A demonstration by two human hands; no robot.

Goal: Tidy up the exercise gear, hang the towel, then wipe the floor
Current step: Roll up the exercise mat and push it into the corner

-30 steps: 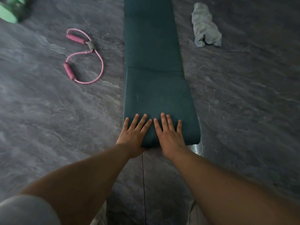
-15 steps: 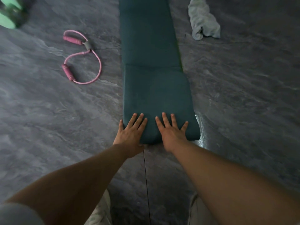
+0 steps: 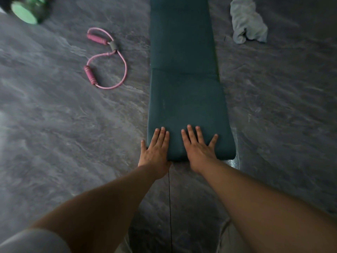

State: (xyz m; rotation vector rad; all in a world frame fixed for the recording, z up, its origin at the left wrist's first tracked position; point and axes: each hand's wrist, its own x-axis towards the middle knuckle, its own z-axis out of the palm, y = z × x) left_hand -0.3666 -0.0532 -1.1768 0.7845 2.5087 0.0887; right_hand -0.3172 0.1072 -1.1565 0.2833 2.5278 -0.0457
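The floor (image 3: pixel 54 143) is dark grey with pale marbled streaks, smooth and faintly glossy, and a thin dark joint line runs straight toward the person between the two forearms. The light is dim. No walls or furniture show, only floor on every side.

A dark teal exercise mat (image 3: pixel 184 61) stretches away from the hands along the floor. Its near end is doubled into a thick, rounded fold, with the edge of the folded layer showing as a crease across the mat farther out. The left hand (image 3: pixel 156 152) lies flat and open on the left corner of that fold, fingers close together and pointing away, the thumb hanging off the mat's side. The right hand (image 3: pixel 197 148) lies just beside it, also flat and open, fingers spread wide on the mat. Neither hand grips anything; both palms simply press down on the fold. A small shiny patch of floor glints just to the right of the right hand, at the mat's corner.

Out beyond the left hand and off to its left, a pink resistance band (image 3: pixel 107 59) with two darker pink handles and a grey middle clasp lies looped in a figure eight, apart from the mat. Farther still that way, at the top corner, sits a blurred mint-green weight (image 3: pixel 27 10). Beyond the right hand and to its right, a crumpled grey towel (image 3: pixel 248 22) lies on the floor near the mat's edge, not touching it.

A grey sleeve (image 3: pixel 32 240) covers the left upper arm. I can read no writing or brand on anything.
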